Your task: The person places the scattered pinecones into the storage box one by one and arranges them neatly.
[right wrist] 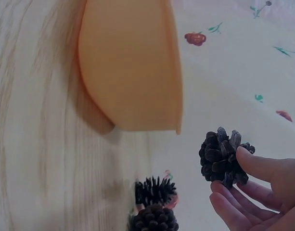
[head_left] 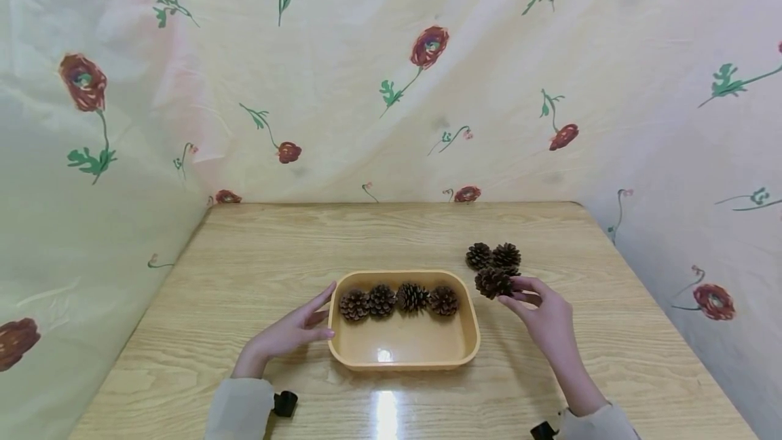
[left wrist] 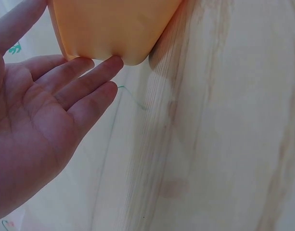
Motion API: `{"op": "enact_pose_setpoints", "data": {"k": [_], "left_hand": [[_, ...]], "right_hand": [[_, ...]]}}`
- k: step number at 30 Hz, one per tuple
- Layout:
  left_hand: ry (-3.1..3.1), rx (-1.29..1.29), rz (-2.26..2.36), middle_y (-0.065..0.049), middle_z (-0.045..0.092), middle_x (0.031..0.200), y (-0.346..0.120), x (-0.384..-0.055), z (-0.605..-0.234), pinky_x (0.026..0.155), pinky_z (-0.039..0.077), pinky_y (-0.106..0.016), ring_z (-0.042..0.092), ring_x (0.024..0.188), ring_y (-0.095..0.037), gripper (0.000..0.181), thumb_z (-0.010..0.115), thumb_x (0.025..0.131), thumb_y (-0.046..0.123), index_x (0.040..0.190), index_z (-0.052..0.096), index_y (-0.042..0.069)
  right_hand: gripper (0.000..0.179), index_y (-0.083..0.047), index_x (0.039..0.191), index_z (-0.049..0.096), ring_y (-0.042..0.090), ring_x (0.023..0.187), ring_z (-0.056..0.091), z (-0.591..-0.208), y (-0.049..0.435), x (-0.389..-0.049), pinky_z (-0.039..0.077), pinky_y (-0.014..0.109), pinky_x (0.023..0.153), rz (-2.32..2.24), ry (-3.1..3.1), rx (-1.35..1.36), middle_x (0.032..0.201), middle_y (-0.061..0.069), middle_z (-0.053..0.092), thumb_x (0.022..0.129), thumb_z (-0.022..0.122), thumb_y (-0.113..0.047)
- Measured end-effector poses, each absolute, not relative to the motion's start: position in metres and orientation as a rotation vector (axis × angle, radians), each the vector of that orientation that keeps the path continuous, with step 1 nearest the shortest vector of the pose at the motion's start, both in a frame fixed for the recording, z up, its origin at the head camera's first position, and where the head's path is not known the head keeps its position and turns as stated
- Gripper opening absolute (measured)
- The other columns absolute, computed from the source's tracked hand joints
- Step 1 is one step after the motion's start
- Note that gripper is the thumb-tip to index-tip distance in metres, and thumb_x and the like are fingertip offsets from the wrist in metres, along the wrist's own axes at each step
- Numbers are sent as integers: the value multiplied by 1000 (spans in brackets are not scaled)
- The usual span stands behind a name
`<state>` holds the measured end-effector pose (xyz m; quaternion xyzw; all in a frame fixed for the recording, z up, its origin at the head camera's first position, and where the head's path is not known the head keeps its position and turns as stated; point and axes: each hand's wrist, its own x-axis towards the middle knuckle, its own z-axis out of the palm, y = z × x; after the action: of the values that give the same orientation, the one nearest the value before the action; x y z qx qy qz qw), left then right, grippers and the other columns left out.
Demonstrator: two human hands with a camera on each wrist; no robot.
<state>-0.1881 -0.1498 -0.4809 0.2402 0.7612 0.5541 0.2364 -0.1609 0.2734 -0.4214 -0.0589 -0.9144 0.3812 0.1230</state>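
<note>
An orange-yellow plastic tray (head_left: pixel 403 345) stands in the middle of the table, with several brown pine cones (head_left: pixel 412 297) lined up along its far side. My left hand (head_left: pixel 293 333) is at the tray's left end, thumb and fingers spread along it. In the left wrist view, relaxed fingertips (left wrist: pixel 113 62) touch the tray wall (left wrist: pixel 113 29). Right of the tray, my right hand (head_left: pixel 546 311) pinches a pine cone (head_left: pixel 492 282) between thumb and fingers. The right wrist view shows this held pine cone (right wrist: pixel 223 156) raised off the table, beside the tray's end (right wrist: pixel 133 67).
Loose pine cones (head_left: pixel 479 256) sit on the table just behind the held one, partly hidden by it. The wood-grain table (head_left: pixel 275 236) is bordered by a flower-printed cloth (head_left: pixel 342 87) at the back and sides.
</note>
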Motion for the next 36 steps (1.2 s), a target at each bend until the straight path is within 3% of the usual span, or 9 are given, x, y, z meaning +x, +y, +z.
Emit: {"op": "enact_pose_setpoints", "data": {"k": [10,15,17,24,30,36], "left_hand": [[2080,664,1524,-16,-7,163,-150,-189,-481,116,28,-57,22,144,-49,86,60,95,13,157,-1,16],[2090,654,1520,-16,-6,163,-150,-188,-481,116,28,-57,22,143,-49,87,61,95,14,157,0,16],[2088,654,1522,-16,-6,163,-151,-188,-480,116,28,-57,22,143,-49,87,61,95,14,157,0,16],[2087,667,1523,-16,-6,163,-150,-189,-482,116,28,-57,23,143,-49,87,60,95,14,157,0,17],[2092,659,1532,-16,-5,163,-150,-189,-482,117,27,-57,23,143,-49,87,61,94,13,157,0,16],[2090,643,1531,-14,-6,164,-150,-190,-483,117,26,-57,22,144,-47,88,61,94,13,157,0,18]], "right_hand": [[43,-3,122,63,-6,92,63,-415,260,-155,54,7,77,1262,-2667,-138,125,19,64,85,75,-22],[45,-2,123,62,-13,91,58,-420,251,-153,57,15,82,1347,-2650,-81,125,19,64,84,76,-21],[44,-1,122,62,-7,93,62,-423,247,-153,59,20,85,1380,-2638,-45,126,20,63,84,75,-18],[38,4,116,64,33,102,69,-433,231,-152,60,27,84,1457,-2602,78,119,23,65,80,76,-4],[40,4,114,65,36,100,69,-437,216,-151,60,37,86,1491,-2585,144,113,23,67,77,77,-2],[39,3,113,65,33,101,69,-440,203,-151,60,34,87,1566,-2623,103,113,23,68,76,78,-2]]}}
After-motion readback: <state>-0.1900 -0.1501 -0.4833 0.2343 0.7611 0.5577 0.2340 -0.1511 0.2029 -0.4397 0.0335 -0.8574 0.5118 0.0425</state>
